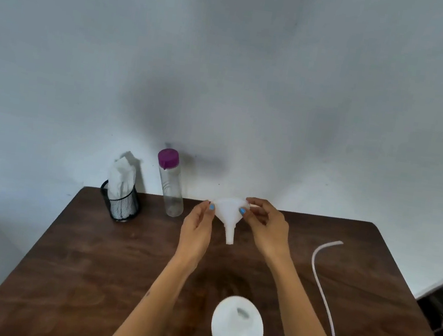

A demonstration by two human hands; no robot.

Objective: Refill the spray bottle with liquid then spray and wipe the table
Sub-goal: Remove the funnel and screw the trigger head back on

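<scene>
The person is holding a white funnel up above the tabletop, spout pointing down, with both hands pinching its rim: the left hand is gripping the left edge between thumb and fingers, and the right hand is gripping the right edge, near what looks like the funnel's small tab. Neither hand is relaxed; both are curling onto the rim. The step in hand appears to be seating the funnel in the white spray bottle, which is standing close to the person, well apart from the funnel and nearer the camera, with its neck opening facing up and no cap on it. To do this well, the person is likely needing to bring the funnel back toward the body, keep the spout vertical, and lower it straight into the neck, since a tilted spout could tip the light bottle or let liquid run down the outside. One hand should probably be freeing itself afterwards to steady the bottle. A clear bottle with a purple cap, seemingly the refill source, is standing at the far edge, beside a black mesh holder of tissues. A thin white tube is lying to the right.
</scene>
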